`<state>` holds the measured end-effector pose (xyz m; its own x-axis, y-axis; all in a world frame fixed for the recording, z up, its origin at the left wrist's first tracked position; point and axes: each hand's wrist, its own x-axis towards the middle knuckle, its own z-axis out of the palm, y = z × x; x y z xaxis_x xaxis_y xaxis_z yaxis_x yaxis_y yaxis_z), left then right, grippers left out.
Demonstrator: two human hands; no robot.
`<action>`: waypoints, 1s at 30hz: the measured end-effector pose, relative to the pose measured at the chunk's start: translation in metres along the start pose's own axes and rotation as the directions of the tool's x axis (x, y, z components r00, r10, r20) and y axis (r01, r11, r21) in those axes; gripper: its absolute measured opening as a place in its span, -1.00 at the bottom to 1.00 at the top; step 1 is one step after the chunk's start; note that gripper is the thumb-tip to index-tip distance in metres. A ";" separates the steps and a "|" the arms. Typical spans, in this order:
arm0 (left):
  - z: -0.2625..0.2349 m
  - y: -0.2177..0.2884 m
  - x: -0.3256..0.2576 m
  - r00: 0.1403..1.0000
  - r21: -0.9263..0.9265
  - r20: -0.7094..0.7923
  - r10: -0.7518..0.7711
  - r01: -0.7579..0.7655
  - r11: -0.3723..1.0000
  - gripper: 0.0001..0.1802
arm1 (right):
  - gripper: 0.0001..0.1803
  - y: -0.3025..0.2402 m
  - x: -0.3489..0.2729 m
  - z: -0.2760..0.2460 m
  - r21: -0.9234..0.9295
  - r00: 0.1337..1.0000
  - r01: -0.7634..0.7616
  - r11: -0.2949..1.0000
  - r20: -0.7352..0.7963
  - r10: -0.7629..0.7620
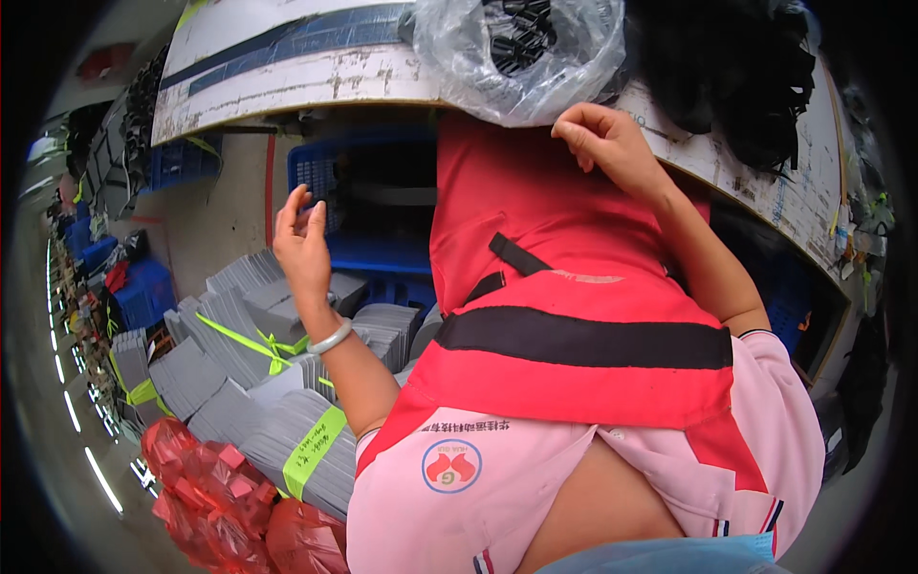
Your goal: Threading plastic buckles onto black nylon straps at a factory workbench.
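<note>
Right hand [604, 145] curled, perhaps touching bag [534, 94].

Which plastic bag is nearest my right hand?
The clear, crumpled plastic bag holding black pieces; the red plastic bags at lower left are farther away.

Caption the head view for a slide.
Left hand near grey stacks; right hand beside clear bag of black parts on the table.
</note>
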<state>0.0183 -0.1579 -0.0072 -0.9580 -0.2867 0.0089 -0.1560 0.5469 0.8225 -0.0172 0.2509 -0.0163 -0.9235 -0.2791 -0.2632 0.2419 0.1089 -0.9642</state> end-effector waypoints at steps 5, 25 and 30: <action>0.112 0.103 0.023 0.923 -0.401 0.321 0.210 -0.068 0.914 -0.70 | -0.84 0.021 -0.002 -0.012 -0.341 0.977 0.199 0.919 -0.003 -0.213; 0.281 0.164 0.116 0.694 -0.026 0.474 0.542 -0.605 0.796 -0.48 | -0.84 0.021 -0.002 -0.023 -0.237 0.957 0.226 0.945 -0.124 -0.260; 0.259 0.170 0.130 0.834 -0.575 0.542 0.107 0.275 0.770 -0.62 | -0.84 0.024 -0.002 -0.023 -0.255 0.948 0.251 0.934 -0.128 -0.290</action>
<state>-0.1946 0.1016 -0.0138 -0.9457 0.2459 -0.2126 -0.2451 -0.1098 0.9633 -0.0166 0.2756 -0.0382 -0.9841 -0.1744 0.0344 -0.0823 0.2752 -0.9579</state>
